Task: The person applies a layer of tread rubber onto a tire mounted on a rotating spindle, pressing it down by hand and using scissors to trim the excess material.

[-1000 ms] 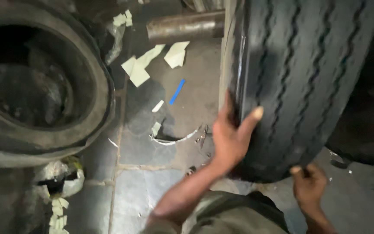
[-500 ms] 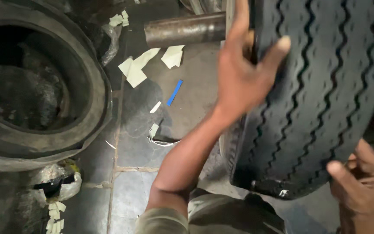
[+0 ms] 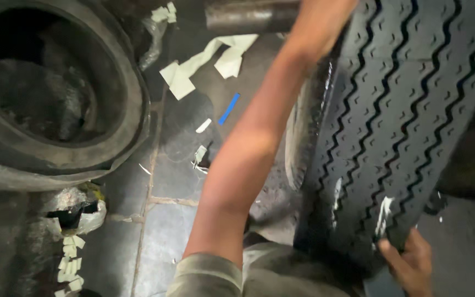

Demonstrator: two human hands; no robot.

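Upright at the right stands the big treaded tyre [image 3: 408,126]; the right hand [image 3: 410,264] grips its near lower edge, while the left hand, reaching far, seems out of view

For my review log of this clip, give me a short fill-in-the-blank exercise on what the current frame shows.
1. The right hand touches the lower edge of the upright ____.
2. The left forearm reaches up and out of the ____ edge of the frame.
3. The small strip lying on the floor is ____ in colour.
4. A second tyre lies flat at the ____ of the view.

Missing words: tyre; top; blue; left
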